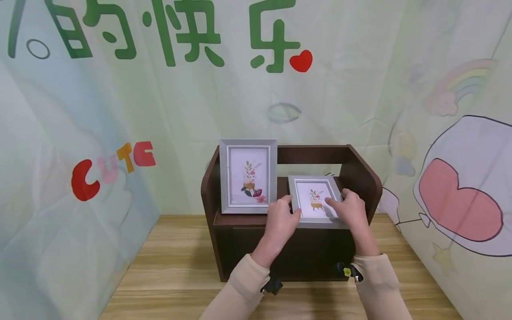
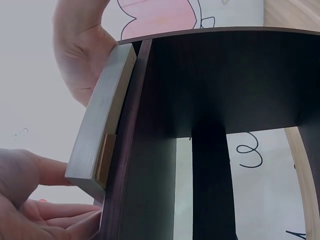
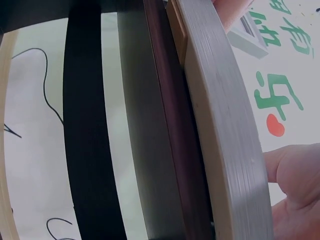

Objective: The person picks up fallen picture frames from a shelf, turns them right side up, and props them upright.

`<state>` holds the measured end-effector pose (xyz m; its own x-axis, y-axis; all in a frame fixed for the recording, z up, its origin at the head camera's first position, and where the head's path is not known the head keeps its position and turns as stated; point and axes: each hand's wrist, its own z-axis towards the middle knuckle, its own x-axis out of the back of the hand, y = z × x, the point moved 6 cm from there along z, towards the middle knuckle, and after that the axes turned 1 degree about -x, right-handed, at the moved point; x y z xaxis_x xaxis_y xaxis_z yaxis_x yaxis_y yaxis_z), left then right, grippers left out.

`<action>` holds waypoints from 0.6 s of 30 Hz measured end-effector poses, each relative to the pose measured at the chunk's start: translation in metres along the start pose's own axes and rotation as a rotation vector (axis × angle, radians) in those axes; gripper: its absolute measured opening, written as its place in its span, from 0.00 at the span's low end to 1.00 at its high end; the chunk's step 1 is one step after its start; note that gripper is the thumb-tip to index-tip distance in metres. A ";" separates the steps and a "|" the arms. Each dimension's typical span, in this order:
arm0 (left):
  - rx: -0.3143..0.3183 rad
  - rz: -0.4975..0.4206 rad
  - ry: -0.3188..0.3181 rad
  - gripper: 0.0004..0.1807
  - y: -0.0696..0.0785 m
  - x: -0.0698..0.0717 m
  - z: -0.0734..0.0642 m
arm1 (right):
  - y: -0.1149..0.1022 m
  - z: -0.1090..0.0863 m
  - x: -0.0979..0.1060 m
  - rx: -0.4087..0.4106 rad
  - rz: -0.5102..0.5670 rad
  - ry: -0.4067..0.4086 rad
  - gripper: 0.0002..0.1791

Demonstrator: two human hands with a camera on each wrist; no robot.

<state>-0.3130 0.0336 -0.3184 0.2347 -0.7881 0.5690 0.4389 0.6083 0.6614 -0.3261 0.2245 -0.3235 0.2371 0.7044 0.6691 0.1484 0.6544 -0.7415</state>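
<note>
A grey picture frame (image 1: 315, 222) with a flower-pot print lies face up on the top board of a dark brown shelf unit (image 1: 366, 178). My left hand (image 1: 280, 220) holds its left edge, with the thumb at the front corner. Around the right edge is my right hand (image 1: 352, 213), its thumb over the print side. From the left wrist, the frame's side (image 2: 100, 120) runs along the board edge, and a brown piece (image 2: 105, 160) shows under it. The right wrist view shows the same side (image 3: 225, 120) close up.
A second grey picture frame (image 1: 249, 206) stands upright at the left of the shelf top, with leaves and flowers at its lower corner. The unit's raised back rail (image 1: 312, 154) and side panels bound the top. Below is a wood-grain table (image 1: 172, 266); printed cloth (image 1: 184, 178) hangs around.
</note>
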 end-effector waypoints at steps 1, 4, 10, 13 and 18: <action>-0.005 0.005 0.004 0.18 0.000 0.000 0.000 | 0.000 0.000 0.000 -0.002 0.006 0.001 0.40; -0.002 -0.021 0.013 0.18 -0.001 0.000 0.000 | -0.001 0.000 -0.002 -0.003 0.012 0.006 0.41; 0.023 -0.079 0.030 0.20 -0.004 -0.001 -0.002 | 0.000 -0.001 -0.002 -0.018 0.026 0.024 0.39; 0.019 -0.097 0.046 0.20 -0.004 -0.001 -0.003 | 0.000 -0.002 -0.001 -0.008 0.036 0.057 0.38; 0.014 -0.127 0.087 0.21 -0.004 -0.001 -0.003 | 0.000 -0.003 0.003 0.021 0.074 0.137 0.35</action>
<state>-0.3124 0.0320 -0.3228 0.2531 -0.8634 0.4364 0.4579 0.5043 0.7321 -0.3229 0.2260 -0.3220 0.3759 0.7074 0.5985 0.1061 0.6088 -0.7862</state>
